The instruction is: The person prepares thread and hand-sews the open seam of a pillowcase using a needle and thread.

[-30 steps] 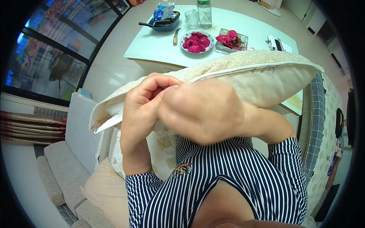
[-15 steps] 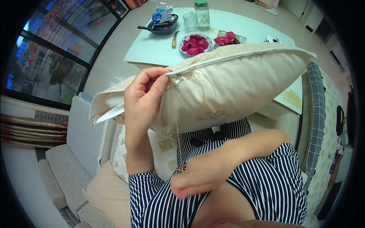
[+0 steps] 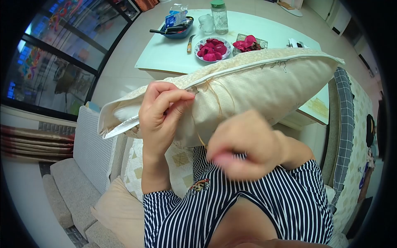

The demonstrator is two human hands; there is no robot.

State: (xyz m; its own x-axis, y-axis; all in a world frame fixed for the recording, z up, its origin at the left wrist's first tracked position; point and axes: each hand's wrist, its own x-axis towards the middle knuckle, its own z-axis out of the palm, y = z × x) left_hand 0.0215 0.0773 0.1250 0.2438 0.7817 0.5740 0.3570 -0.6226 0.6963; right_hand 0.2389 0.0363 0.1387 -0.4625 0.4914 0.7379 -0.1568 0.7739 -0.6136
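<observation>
A cream cushion [image 3: 264, 89] with a zipped edge lies across the view, its left end gaping with white filling showing. My left hand [image 3: 161, 118] pinches the seam beside the zip [image 3: 237, 73] between thumb and forefinger. A tan thread [image 3: 220, 105] loops over the fabric near those fingertips, and a strand runs down towards my right hand [image 3: 248, 146]. My right hand is closed and blurred by motion, in front of the striped shirt. Its fingers appear closed on the strand's end; a needle cannot be made out.
Beyond the cushion stands a white table [image 3: 153, 56]. On it are a plate [image 3: 197, 40] of dark pink petals, a knife [image 3: 190, 44], a blue basin [image 3: 182, 33], a glass mug [image 3: 205, 25] and a green-lidded jar [image 3: 220, 18]. A grey sofa [image 3: 74, 177] is at left.
My right hand has moved up and right from the chest towards the cushion. The once taut thread now hangs in loose loops. My left hand has shifted slightly right and down along the seam.
</observation>
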